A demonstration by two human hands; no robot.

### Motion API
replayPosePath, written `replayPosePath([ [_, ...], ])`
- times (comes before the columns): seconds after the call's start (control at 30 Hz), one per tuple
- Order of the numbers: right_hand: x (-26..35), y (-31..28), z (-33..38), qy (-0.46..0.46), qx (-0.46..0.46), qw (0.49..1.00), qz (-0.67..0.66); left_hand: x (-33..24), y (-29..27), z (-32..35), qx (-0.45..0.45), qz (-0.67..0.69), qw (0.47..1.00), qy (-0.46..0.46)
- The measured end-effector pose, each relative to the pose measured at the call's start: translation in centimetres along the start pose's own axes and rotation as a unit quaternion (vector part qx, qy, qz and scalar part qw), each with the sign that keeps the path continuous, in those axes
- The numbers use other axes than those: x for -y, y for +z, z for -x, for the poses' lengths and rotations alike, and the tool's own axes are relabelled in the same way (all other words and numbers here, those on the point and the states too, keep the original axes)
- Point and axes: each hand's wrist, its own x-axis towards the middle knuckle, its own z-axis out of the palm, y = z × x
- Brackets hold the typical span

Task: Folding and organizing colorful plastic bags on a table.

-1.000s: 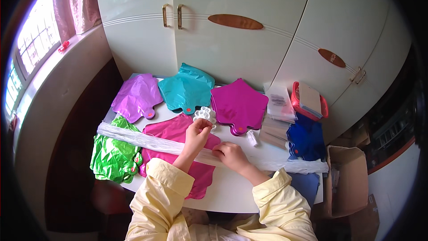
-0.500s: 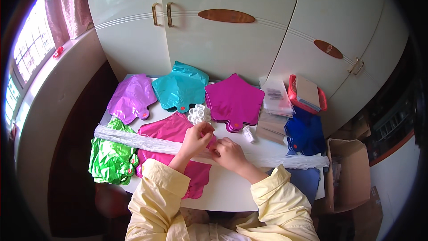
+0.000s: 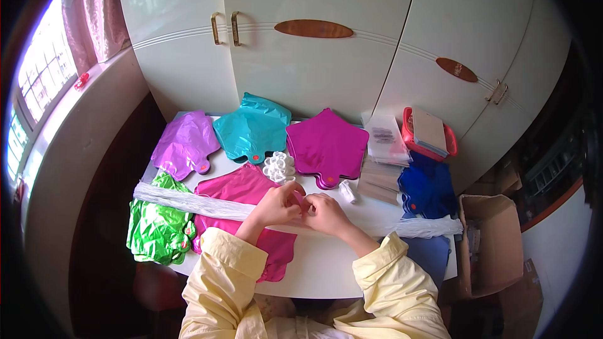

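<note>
My left hand (image 3: 279, 204) and my right hand (image 3: 326, 215) meet over the middle of the table, fingers closed in a pinch. Between the fingertips shows a bit of pink, the edge of a flat pink foil balloon (image 3: 233, 187); the exact grip is hidden by my fingers. A long bundle of white strings (image 3: 195, 203) stretches across the pink balloons, passing beneath my hands to the right side. Just beyond my hands are a looped white ribbon coil (image 3: 279, 167) and a small white twisted bundle (image 3: 347, 192).
Around lie stacks of flat foil balloons: purple (image 3: 186, 142), teal (image 3: 254, 129), magenta (image 3: 328, 147), green (image 3: 157, 226) and dark blue (image 3: 428, 186). Clear plastic sleeves (image 3: 384, 141) and a red basket (image 3: 451, 141) sit back right. A cardboard box (image 3: 502, 245) stands beside the table.
My hands have drawn slightly closer together, with the fingertips now meeting. The whole view has shifted a little; the things on the table stay in place.
</note>
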Motion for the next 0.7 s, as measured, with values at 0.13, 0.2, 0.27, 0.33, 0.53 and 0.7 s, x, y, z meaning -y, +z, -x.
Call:
replayPosePath([
  [0.13,0.2,-0.4,0.0,0.066,0.036,0.990,-0.116,-0.9,0.0,0.3,0.034,-0.029,0.999,0.027],
  [0.2,0.3,-0.6,0.0,0.071,0.050,0.986,-0.145,-0.5,0.3,0.2,0.033,-0.056,0.998,0.024],
  [0.27,-1.1,-0.2,-0.2,0.078,0.046,0.974,-0.209,-0.3,0.4,0.2,0.043,-0.098,0.994,0.020],
  [0.33,-1.6,-0.2,-0.4,0.106,0.052,0.947,-0.300,-0.2,0.3,0.2,0.063,-0.153,0.986,0.016],
  [0.53,2.0,-4.3,-1.0,0.163,0.077,0.861,-0.476,0.1,0.7,0.3,0.053,-0.165,0.984,0.044],
  [0.7,2.4,-6.4,-1.0,0.119,0.028,0.838,-0.531,1.3,0.8,0.1,0.021,-0.215,0.972,0.092],
])
